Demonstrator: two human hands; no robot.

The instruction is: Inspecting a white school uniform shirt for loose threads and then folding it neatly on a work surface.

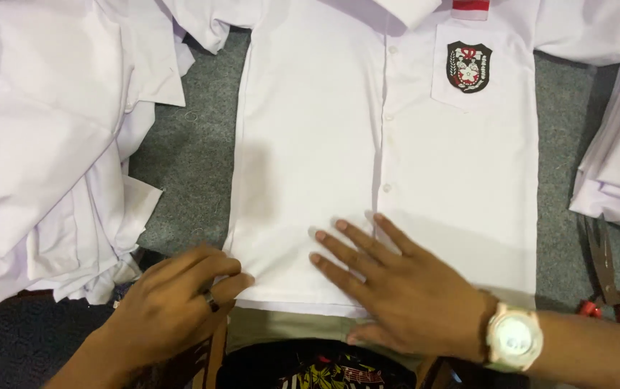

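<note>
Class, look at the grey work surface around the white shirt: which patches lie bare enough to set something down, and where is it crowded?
Bare grey surface lies between the shirt and the heap of white garments. A narrower strip lies right of the shirt, with scissors at its near end. Crowded: near edge, under left hand and right hand.

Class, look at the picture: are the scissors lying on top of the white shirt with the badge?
No. The scissors lie on the grey surface, right of the white shirt.

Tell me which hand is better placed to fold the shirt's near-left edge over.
Left, probably. The left hand already has its fingertips at the bottom-left corner of the white shirt, beside its side edge. The right hand lies flat on the lower middle, pinning the cloth.
</note>
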